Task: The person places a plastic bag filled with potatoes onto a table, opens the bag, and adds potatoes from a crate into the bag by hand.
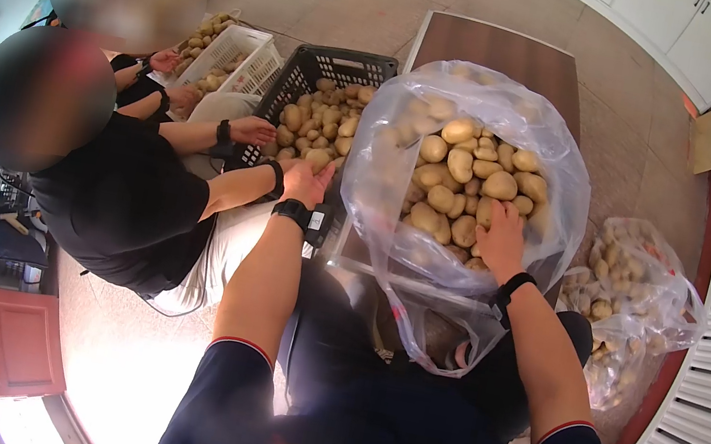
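Observation:
My left hand (307, 185) is at the near right corner of a black plastic crate (346, 61) that holds many potatoes. Its fingers are spread, and one potato (319, 159) lies right at the fingertips. My right hand (501, 243) reaches into a big clear plastic bag (561, 187) full of potatoes, its fingers stretched down and apart against a potato (484, 211) on top of the pile. The bag's mouth is folded wide, and its near edge hangs toward my lap. On each of my wrists is a black band.
Two people sit to my left; a nearby co-worker's hand (253, 130) hovers at the black crate. Beyond it stands a white crate (255, 62) with potatoes. The bag rests on a brown board (500, 48). More bagged potatoes (637, 272) lie right, beside a white radiator (694, 405).

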Action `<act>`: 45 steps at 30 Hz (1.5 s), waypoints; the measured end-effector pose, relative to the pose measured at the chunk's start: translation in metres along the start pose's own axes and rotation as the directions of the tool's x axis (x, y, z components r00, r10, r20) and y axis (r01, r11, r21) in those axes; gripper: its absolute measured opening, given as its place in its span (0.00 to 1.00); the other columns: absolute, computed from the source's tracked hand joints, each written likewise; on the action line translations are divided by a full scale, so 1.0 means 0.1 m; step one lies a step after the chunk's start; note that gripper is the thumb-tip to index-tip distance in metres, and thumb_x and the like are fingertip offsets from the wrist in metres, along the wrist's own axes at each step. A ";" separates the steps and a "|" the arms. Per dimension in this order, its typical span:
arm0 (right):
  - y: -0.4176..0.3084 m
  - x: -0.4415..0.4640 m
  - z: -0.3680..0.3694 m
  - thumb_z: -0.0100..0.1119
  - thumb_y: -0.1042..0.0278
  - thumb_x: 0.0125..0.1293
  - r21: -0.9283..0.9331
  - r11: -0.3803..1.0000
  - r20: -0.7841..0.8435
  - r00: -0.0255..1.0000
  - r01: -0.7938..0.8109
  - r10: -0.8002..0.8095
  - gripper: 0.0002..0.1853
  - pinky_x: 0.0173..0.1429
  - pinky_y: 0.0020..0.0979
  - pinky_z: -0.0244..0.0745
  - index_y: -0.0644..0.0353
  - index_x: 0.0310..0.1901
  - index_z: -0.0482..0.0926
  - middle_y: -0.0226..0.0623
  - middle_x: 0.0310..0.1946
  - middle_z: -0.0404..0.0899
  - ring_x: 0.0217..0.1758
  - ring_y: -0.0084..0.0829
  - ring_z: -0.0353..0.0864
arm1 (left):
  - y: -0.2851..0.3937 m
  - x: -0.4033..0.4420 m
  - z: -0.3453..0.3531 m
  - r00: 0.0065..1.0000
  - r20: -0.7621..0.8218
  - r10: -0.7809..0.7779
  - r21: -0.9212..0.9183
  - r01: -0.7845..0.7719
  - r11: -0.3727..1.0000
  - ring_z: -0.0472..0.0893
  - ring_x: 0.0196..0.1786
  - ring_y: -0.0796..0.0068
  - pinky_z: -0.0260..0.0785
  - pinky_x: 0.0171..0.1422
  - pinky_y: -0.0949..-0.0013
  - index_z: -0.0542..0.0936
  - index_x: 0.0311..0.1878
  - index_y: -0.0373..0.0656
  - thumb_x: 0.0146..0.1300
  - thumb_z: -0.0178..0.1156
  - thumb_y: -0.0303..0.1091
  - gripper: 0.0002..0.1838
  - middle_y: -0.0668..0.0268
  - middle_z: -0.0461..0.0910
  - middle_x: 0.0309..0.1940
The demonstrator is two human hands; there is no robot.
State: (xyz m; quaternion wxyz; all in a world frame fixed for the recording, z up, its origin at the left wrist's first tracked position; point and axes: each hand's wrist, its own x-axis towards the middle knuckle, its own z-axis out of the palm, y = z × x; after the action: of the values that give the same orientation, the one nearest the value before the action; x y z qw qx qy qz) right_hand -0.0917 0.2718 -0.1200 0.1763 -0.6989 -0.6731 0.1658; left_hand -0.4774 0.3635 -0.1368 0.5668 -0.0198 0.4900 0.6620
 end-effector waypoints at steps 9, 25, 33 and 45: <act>0.15 0.04 0.08 0.67 0.72 0.56 0.235 0.972 -0.085 0.996 0.000 0.021 0.27 0.65 0.43 0.68 0.64 0.58 0.71 0.50 0.56 0.69 0.60 0.52 0.70 | -0.01 0.25 -0.18 0.996 -0.062 0.062 0.003 -0.062 0.998 0.71 0.64 0.44 0.75 0.64 0.50 0.65 0.60 0.27 0.69 0.46 0.24 0.18 0.46 0.69 0.60; 0.12 0.10 0.18 0.68 0.56 0.58 0.076 0.984 -0.085 0.982 -0.163 0.170 0.30 0.61 0.46 0.71 0.71 0.55 0.72 0.58 0.51 0.73 0.57 0.56 0.72 | -0.16 -0.19 0.04 0.928 0.301 0.217 0.288 -0.306 0.908 0.80 0.46 0.51 0.79 0.51 0.54 0.70 0.54 0.32 0.65 0.56 0.23 0.15 0.51 0.76 0.44; 0.13 0.11 0.21 0.70 0.56 0.55 0.136 0.988 -0.175 0.980 -0.070 0.094 0.31 0.59 0.47 0.72 0.65 0.55 0.71 0.56 0.51 0.75 0.56 0.56 0.74 | -0.18 -0.39 0.23 0.953 0.303 0.029 0.185 -0.088 0.979 0.80 0.46 0.51 0.78 0.52 0.51 0.70 0.58 0.34 0.65 0.58 0.30 0.20 0.55 0.74 0.46; -0.01 0.03 0.13 0.63 0.64 0.59 0.376 0.925 -0.027 0.997 -0.060 0.076 0.27 0.58 0.45 0.72 0.60 0.59 0.69 0.55 0.51 0.78 0.55 0.54 0.77 | -0.24 -0.77 0.51 0.944 0.326 -0.060 0.385 -0.074 0.920 0.82 0.41 0.57 0.80 0.45 0.59 0.69 0.60 0.34 0.68 0.54 0.32 0.19 0.55 0.75 0.46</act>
State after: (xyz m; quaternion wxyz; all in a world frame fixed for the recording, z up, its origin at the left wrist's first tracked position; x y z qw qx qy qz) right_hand -0.0985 0.2753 -0.1308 0.3145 -0.6784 -0.6007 0.2827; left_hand -0.4046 0.3381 -0.0806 0.6310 0.2073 0.5102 0.5463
